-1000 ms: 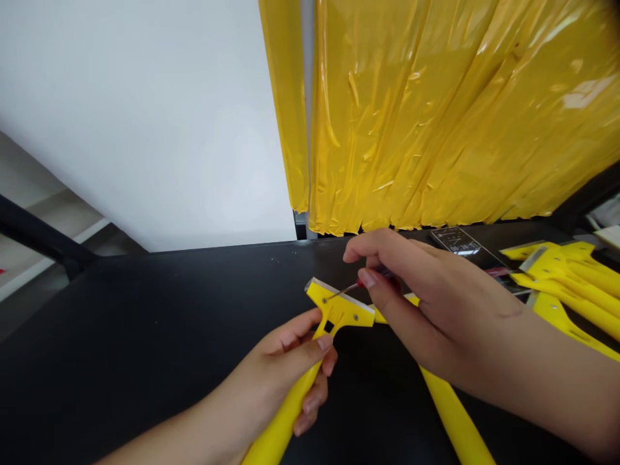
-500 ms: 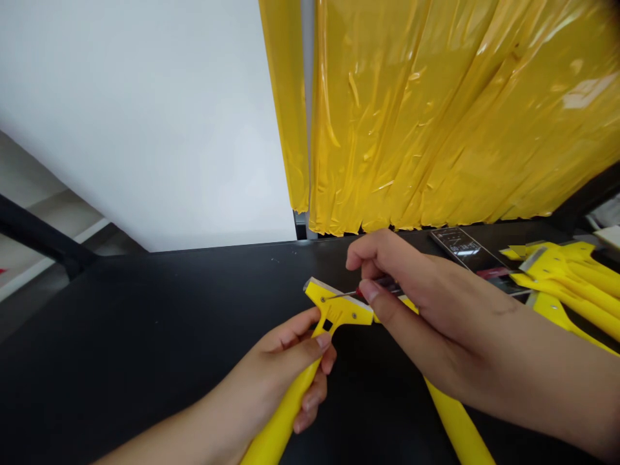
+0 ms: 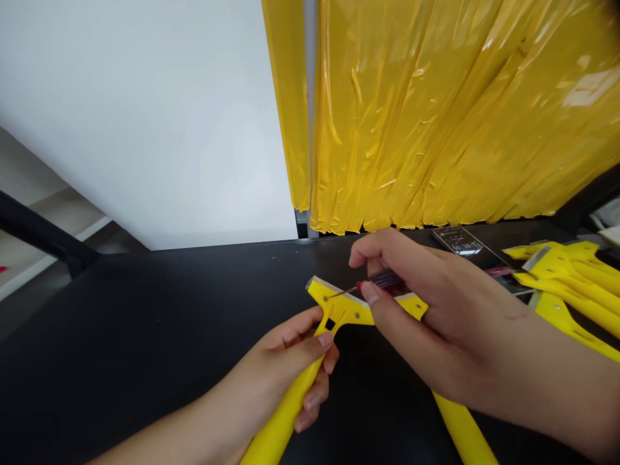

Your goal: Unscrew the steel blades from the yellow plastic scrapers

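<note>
Head cam view: the left hand (image 3: 293,358) has a yellow scraper (image 3: 290,410) wrapped just below its wide head, thumb on top, fingers curled underneath. The right hand (image 3: 426,303) has a thin screwdriver (image 3: 382,279) pinched between thumb and fingers, index finger bent up and away from the grip. Both hands are pretty much closed around what they've got.

The scraper sits in the left hand, head angled up toward the right, and the screwdriver tip looks to be at the left screw (image 3: 325,299) of 2 on the head. Can't tell how well it's seated.

My guess on handling: light, stiff plastic, no real flex, smooth enough to twist a bit in a loose grip. Doesn't seem fragile. I'd hold it at the neck like that, thumb flat, and stay off the pale strip (image 3: 361,301) along the head's far edge, since that could be a blade. Screwdriver shaft's skinny, so grip the handle.

Also around: another scraper (image 3: 462,426) partly under the right hand, a scraper pile (image 3: 564,274) beyond the right wrist, and a dark glassy panel with digits (image 3: 458,240) just past the right knuckles.
</note>
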{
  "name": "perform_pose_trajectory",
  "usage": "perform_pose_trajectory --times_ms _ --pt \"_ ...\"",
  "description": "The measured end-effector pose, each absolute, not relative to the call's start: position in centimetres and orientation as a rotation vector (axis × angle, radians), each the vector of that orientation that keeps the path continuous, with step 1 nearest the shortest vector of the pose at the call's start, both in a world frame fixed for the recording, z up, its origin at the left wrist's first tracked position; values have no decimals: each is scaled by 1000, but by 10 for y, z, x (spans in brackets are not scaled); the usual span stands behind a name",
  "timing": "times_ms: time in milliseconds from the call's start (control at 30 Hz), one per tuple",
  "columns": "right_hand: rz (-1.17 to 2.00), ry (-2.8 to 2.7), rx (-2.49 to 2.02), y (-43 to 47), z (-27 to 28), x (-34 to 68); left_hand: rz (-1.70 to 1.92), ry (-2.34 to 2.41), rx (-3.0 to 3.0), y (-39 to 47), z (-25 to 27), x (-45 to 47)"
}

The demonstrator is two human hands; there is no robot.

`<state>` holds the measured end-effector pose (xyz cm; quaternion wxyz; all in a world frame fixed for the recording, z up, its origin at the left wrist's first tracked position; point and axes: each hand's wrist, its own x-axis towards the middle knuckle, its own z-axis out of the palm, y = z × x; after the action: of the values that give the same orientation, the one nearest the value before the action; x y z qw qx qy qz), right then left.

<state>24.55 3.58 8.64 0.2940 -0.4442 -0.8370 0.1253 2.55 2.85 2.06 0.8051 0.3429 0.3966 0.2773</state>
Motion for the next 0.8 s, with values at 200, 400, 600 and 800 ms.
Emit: perform_pose_trajectory --times_ms 200,400,600,800 --pt "302 -2215 -1179 39 82 247 589 827 720 29 18 23" --pt "494 -2014 -1141 41 85 245 686 850 638 29 13 21" --pt "578 -1614 -1115 42 97 250 827 1143 885 34 29 11" --pt "1304 -1868 -1562 59 69 247 702 1294 2110 35 38 -7"
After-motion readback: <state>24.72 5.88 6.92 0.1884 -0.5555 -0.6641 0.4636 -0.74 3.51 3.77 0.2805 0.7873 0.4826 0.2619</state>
